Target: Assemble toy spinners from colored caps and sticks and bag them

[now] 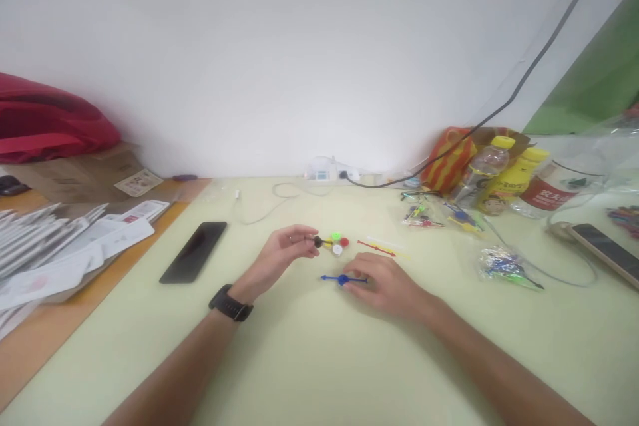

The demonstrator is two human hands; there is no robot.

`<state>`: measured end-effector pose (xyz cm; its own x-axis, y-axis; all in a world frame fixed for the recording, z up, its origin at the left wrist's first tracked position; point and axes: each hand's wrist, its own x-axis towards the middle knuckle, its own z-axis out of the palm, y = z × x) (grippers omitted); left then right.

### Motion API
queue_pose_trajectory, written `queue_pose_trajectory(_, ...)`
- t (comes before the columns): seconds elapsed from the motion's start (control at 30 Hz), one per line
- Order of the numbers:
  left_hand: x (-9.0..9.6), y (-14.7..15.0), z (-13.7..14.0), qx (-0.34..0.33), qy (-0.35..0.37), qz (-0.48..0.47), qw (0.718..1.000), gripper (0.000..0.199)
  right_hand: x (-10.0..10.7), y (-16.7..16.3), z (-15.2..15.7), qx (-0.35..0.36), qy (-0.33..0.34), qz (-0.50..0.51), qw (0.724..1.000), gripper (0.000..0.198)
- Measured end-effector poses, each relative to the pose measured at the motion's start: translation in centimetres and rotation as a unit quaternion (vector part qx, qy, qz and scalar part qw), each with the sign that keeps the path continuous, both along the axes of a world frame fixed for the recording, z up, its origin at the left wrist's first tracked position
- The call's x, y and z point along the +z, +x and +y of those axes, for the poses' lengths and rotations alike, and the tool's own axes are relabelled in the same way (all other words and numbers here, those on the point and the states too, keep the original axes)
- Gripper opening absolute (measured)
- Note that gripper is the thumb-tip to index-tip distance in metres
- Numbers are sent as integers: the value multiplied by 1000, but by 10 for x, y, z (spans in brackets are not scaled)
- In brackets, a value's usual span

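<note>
My left hand (pixel 287 249) is closed, its fingertips pinching a small black plastic piece with a round middle (pixel 318 241). Just beyond those fingertips lie small round pieces: a green one (pixel 336 236), a red one (pixel 345 242) and a white one (pixel 337 250), with some yellow beside them. My right hand (pixel 382 279) has its thumb and fingers round the tail of a blue plastic spinner arrow (pixel 343 279). That arrow has a round hub and points left. Behind the right hand a red arrow (pixel 377 248) lies on the table, next to thin white and yellow ones.
A black phone (pixel 194 253) lies at left, near stacked white cards (pixel 50 246) and a cardboard box (pixel 80 173). Bags of small plastic parts (pixel 504 263), bottles (pixel 516 176) and another phone (pixel 612 253) are at right. A dark cable (pixel 529 73) runs to a power strip (pixel 322 170).
</note>
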<state>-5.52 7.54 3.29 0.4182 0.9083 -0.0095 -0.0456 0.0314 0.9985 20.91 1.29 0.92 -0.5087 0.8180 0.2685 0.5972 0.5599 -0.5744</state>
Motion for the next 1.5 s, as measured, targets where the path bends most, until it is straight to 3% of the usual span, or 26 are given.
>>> queue_pose_trajectory(0.3,-5,-4,11,37,-88,-114,989,27,-5,-7,-2,9,-5,-5,1000,10)
queue_pose_trajectory(0.47,-4,-6,14,35,-141,-160,976,59,-4,-11,-2,-13,-32,11,999,10)
queue_pose_trajectory(0.7,-8,0,6,32,-14,11,999,29,-12,-15,-2,19,-15,11,1000,17)
queue_pose_trajectory(0.83,-10,3,0,-31,28,52,998,27,-14,-18,-4,34,-7,21,999,17)
queue_pose_trajectory(0.97,-11,4,-4,-90,51,92,990,18,-17,-19,-3,19,6,31,999,9)
queue_pose_trajectory(1.2,-7,3,-6,-87,111,185,973,11,-26,-16,2,24,37,61,997,17)
queue_pose_trajectory(1.5,-11,4,-7,-93,216,246,940,10,-24,-17,2,-5,-5,67,998,21)
